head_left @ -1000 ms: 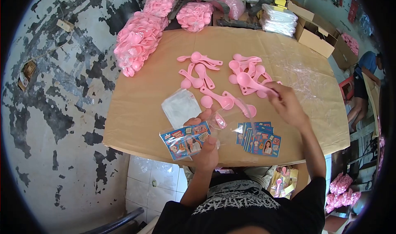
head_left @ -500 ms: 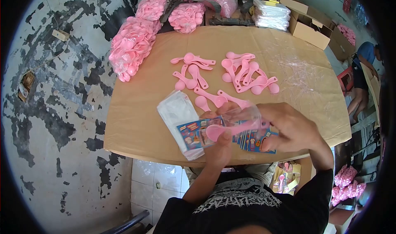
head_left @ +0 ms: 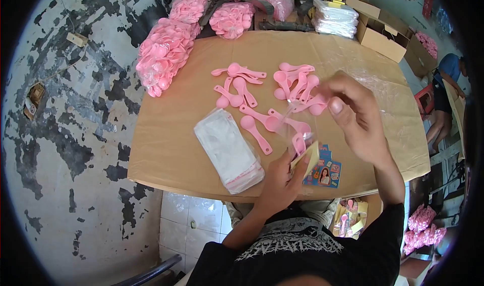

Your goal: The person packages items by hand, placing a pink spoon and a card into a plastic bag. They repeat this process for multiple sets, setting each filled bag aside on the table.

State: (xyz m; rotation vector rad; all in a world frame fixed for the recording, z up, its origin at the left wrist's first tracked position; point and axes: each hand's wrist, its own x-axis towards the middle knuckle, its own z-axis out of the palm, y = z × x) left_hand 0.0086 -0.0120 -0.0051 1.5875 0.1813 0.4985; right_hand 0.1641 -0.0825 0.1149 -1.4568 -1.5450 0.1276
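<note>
Here, spoons (head_left: 295, 84) litter cardboard table (head_left: 171, 135) beside flaking wall (head_left: 65, 150).

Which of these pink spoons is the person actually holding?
The pink plastic spoon inside the small clear plastic bag, held by left hand and right hand; the other loose spoons lie on the brown cardboard tabletop.

We wear a black T-shirt (head_left: 353, 266) with a jagged white-grey print (head_left: 290, 245) across the chest. Right of the print, a short black sleeve (head_left: 390, 228) covers our upper arm. Above the print, our left hand (head_left: 282, 177) and right hand (head_left: 353, 114) are bare.
</note>
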